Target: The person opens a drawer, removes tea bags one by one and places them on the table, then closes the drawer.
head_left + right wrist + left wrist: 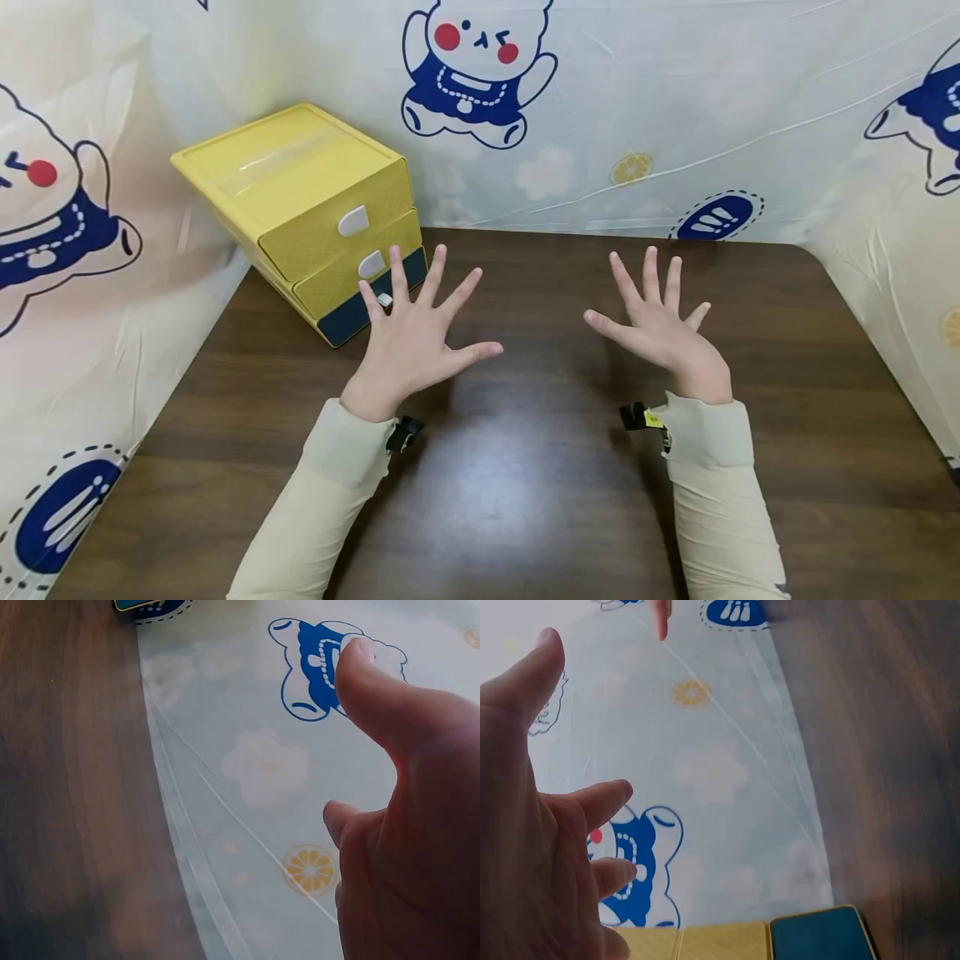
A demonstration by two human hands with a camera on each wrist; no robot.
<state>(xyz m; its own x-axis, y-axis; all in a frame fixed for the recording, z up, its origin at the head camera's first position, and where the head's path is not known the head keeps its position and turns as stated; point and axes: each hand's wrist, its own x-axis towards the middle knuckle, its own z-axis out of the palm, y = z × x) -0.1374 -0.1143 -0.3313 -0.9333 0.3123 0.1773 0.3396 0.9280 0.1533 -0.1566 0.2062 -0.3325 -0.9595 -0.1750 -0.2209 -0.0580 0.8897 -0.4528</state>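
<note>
My left hand [408, 346] is spread wide above the table, its fingers straight and holding nothing. In the head view its fingertips overlap the front of a yellow drawer box [300, 183]; whether they touch it I cannot tell. That box has two yellow drawers with pale tabs and a dark teal bottom drawer [347, 320], all pushed in. To the right, my right hand [663, 333] also hovers over the table with fingers spread, and nothing is in it. In the left wrist view, the drawer fronts [724, 941] show along the bottom edge.
Both hands are above a dark brown wooden table [525, 500]. A pale curtain [675, 92] printed with blue cartoon figures and orange slices hangs around its back and sides. The drawer box stands at the table's back left corner. Each wrist wears a small black camera [405, 433].
</note>
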